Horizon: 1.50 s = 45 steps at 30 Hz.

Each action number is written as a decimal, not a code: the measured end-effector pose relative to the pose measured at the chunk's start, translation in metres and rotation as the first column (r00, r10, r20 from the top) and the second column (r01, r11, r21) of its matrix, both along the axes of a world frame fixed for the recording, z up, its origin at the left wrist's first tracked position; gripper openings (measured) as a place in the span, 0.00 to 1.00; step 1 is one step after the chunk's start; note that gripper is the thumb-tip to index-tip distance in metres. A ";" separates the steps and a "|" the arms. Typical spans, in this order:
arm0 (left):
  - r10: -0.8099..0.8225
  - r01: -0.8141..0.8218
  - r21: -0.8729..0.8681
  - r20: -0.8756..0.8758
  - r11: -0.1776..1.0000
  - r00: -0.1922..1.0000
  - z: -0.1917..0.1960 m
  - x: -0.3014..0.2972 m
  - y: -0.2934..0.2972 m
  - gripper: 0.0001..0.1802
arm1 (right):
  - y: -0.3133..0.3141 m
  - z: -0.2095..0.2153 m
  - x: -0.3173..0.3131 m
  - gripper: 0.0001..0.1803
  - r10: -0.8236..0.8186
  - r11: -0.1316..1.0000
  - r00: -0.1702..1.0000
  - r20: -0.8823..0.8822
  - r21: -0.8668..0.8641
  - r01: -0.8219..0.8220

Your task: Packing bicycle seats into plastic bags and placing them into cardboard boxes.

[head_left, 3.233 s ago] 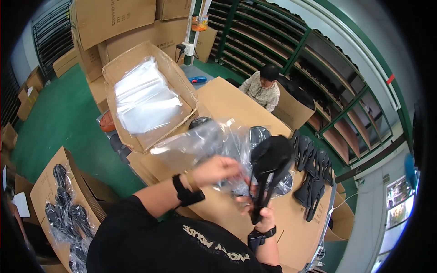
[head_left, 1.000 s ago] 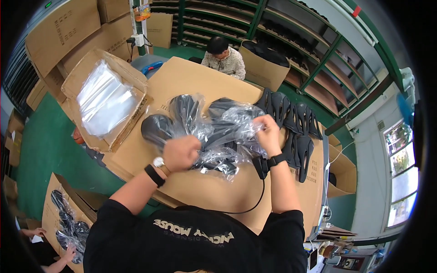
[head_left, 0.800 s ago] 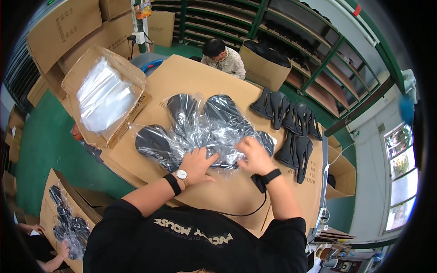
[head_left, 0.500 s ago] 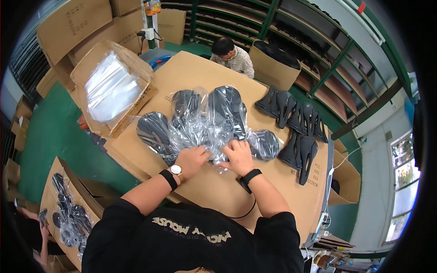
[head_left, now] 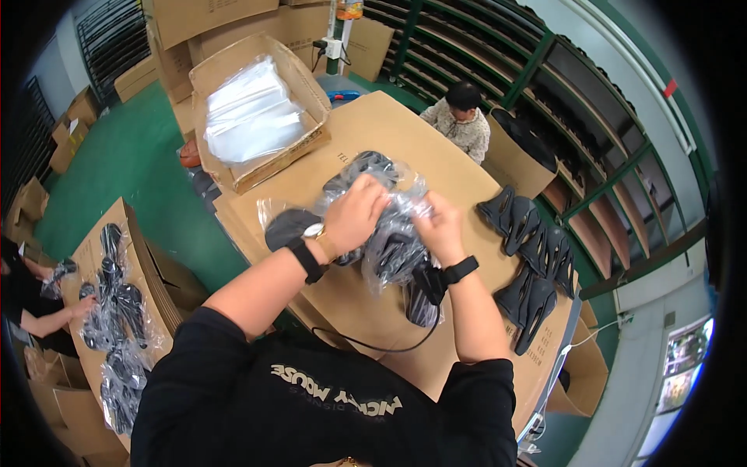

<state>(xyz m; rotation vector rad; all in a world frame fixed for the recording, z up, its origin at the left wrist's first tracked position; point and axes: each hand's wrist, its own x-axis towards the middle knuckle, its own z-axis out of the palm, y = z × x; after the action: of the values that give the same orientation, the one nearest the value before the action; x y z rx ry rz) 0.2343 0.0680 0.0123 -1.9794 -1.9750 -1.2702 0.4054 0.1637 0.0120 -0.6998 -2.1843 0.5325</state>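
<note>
Left fingers [head_left: 377,191], right fingers [head_left: 439,205] curled, close together; forearms [head_left: 269,288] forward.

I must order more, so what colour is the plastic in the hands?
The plastic is clear and colourless, seen best in the head view.

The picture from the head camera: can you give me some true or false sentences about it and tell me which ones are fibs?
1. The left hand and the right hand are both pinching clear plastic. True.
2. The white-faced watch is on the right wrist. False: it is on the left wrist.
3. Unwrapped black pieces lie toward the right side of the table. True.
4. The open box is full of oranges. False: it holds clear plastic bags.
5. A person in a patterned top is beyond the table. True.
6. The floor is red. False: it is green.
</note>
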 end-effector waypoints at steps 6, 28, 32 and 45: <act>-0.176 0.130 0.133 0.438 0.983 0.882 0.046 -0.001 0.017 0.14 | 0.009 0.062 -0.021 0.04 0.067 0.971 0.946 -0.317 -0.199 -0.135; -0.136 -0.077 0.480 0.394 0.874 0.909 0.191 -0.099 -0.084 0.16 | -0.048 0.253 -0.141 0.05 0.396 0.907 0.856 -0.333 -0.004 -0.421; 0.085 -0.295 0.416 0.454 0.860 0.887 0.185 -0.166 -0.184 0.16 | -0.128 0.251 -0.247 0.05 0.642 0.743 0.707 -0.296 0.013 -0.669; 0.957 -0.948 0.280 0.198 0.152 0.212 0.034 -0.394 -0.579 0.09 | -0.533 0.109 -0.618 0.09 0.999 -0.018 -0.024 -0.048 0.126 -0.992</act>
<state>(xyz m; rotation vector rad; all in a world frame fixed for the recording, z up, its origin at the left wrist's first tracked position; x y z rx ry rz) -0.1593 -0.5109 0.0464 -0.2139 -2.0674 -0.9955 -0.2123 -0.3693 0.1206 1.2510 -2.1930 1.1676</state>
